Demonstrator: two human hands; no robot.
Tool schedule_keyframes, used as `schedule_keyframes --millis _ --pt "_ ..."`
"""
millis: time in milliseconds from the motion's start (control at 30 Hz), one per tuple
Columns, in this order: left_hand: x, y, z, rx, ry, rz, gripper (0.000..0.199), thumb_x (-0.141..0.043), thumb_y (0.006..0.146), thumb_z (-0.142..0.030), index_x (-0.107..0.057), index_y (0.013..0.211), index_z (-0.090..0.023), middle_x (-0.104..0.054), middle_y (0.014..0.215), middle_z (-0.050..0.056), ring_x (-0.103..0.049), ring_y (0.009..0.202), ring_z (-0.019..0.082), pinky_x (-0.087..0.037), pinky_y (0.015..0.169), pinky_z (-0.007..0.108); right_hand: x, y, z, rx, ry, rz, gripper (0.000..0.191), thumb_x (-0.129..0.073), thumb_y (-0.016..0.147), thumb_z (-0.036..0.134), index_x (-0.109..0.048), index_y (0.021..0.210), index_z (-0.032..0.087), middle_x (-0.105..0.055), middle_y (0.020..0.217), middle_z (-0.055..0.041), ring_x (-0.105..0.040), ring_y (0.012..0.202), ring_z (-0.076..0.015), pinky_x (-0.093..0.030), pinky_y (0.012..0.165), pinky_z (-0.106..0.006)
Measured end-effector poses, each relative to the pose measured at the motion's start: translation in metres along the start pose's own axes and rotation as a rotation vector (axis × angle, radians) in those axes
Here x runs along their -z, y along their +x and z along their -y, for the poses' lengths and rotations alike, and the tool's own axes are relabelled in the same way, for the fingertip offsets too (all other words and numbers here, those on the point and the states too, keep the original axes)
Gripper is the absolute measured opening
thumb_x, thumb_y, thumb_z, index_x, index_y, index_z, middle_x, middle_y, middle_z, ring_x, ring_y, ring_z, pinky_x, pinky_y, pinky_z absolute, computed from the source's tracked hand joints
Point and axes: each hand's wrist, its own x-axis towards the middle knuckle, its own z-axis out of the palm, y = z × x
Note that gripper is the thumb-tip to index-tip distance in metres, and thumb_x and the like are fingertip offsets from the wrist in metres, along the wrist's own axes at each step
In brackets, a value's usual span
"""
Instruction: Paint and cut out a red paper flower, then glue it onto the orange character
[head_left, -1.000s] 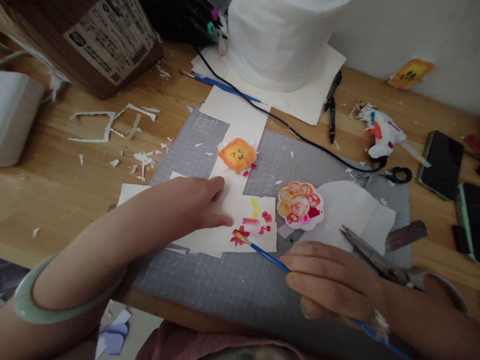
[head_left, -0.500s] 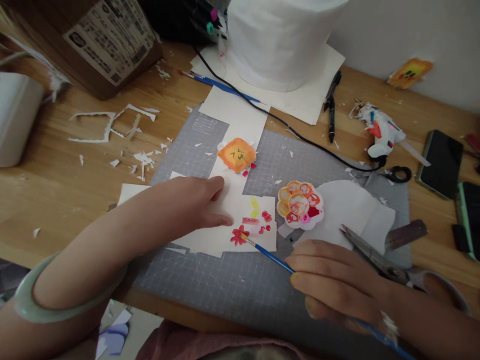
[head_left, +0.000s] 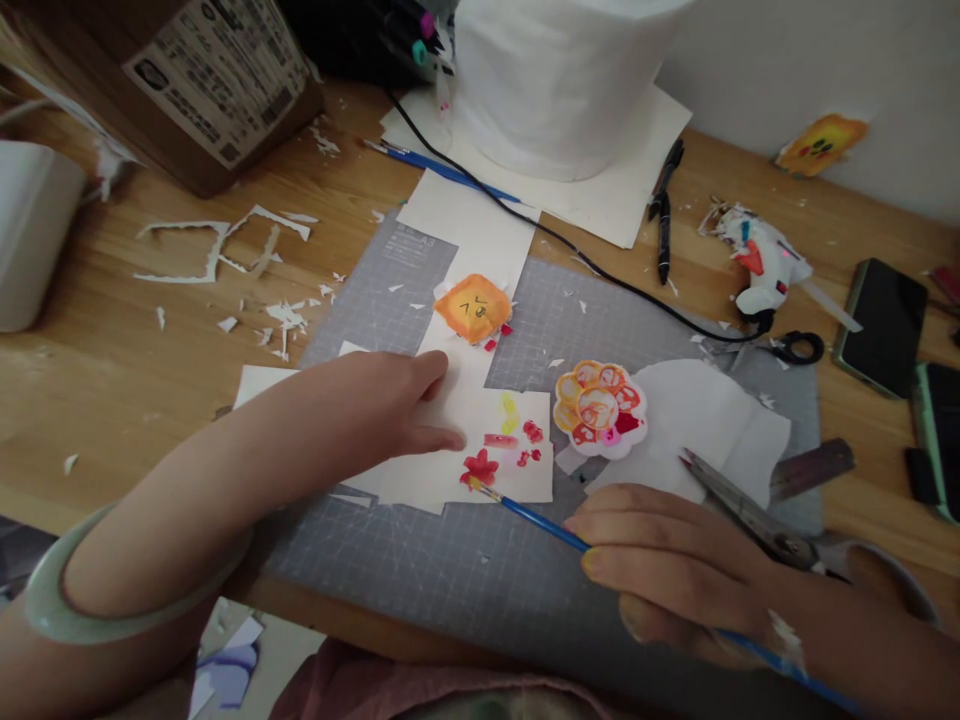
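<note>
A blue paintbrush point(head_left: 534, 517) is in my right hand point(head_left: 667, 570), its fingers closed round the handle. The brush tip touches the lower part of a red painted shape point(head_left: 480, 466) on a white sheet of paper point(head_left: 405, 480). My left hand point(head_left: 397, 405) lies on that sheet, left of the paint marks, with thumb and finger apart; the other fingers are hidden. Yellow and red dabs point(head_left: 510, 412) sit above the red shape. Just beyond my left hand is an orange paper piece with a drawn face point(head_left: 474, 308). A colourful flower cutout point(head_left: 600, 410) lies to the right.
A grey cutting mat point(head_left: 360, 570) lies beneath the paper. Scissors point(head_left: 757, 515) rest beside my right hand. Farther off are a glue gun point(head_left: 765, 265), a phone point(head_left: 879, 325), a white roll point(head_left: 562, 90), a brown container point(head_left: 247, 120) and paper scraps point(head_left: 289, 317). A black cable crosses the mat.
The brush tip has moved slightly down and left, to the lower edge of the red shape, whose spiky outline now looks more filled in. My left hand stays put.
</note>
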Motion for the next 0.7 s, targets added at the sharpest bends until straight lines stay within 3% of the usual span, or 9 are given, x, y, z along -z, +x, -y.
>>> schedule_keyframes --millis 67,233,500,700 --pt "-0.0003 0.0001 0.0001 0.009 0.01 0.007 0.047 -0.052 0.081 -0.068 -0.056 0.095 -0.023 -0.066 0.071 0.006 -0.061 0.061 0.027 -0.033 0.056 0.034 0.0004 0.0035 0.0001 0.032 0.05 -0.098 0.024 -0.039 0.103 0.021 -0.061 0.098 0.013 -0.069 0.086 -0.0061 -0.067 0.098 -0.0105 -0.055 0.094 -0.019" --pt "0.0001 -0.0002 0.0001 0.004 -0.011 0.011 0.048 -0.052 0.081 -0.068 -0.057 0.097 -0.023 -0.068 0.073 0.007 -0.063 0.064 0.028 -0.035 0.058 0.034 0.0012 0.0039 -0.0005 0.026 0.086 -0.018 0.025 -0.039 0.103 0.022 -0.061 0.099 0.011 -0.069 0.086 -0.0065 -0.066 0.099 -0.0115 -0.055 0.094 -0.021" --pt "0.0081 -0.0025 -0.0079 0.005 -0.002 0.008 0.037 -0.055 0.084 -0.061 -0.053 0.09 -0.025 -0.069 0.075 0.007 -0.065 0.066 0.027 -0.034 0.056 0.034 0.0004 0.0056 -0.0023 0.009 0.084 -0.043 0.025 -0.039 0.103 0.019 -0.061 0.098 0.01 -0.067 0.085 -0.0062 -0.066 0.094 -0.011 -0.055 0.091 -0.021" --pt "0.0046 -0.002 -0.0047 -0.005 0.023 -0.002 0.042 -0.054 0.084 -0.064 -0.055 0.095 -0.023 -0.068 0.073 0.007 -0.064 0.062 0.028 -0.034 0.055 0.034 0.0024 0.0061 -0.0015 0.031 0.035 -0.027 0.026 -0.037 0.103 0.019 -0.061 0.099 0.01 -0.068 0.085 -0.0059 -0.064 0.097 -0.0109 -0.055 0.09 -0.021"
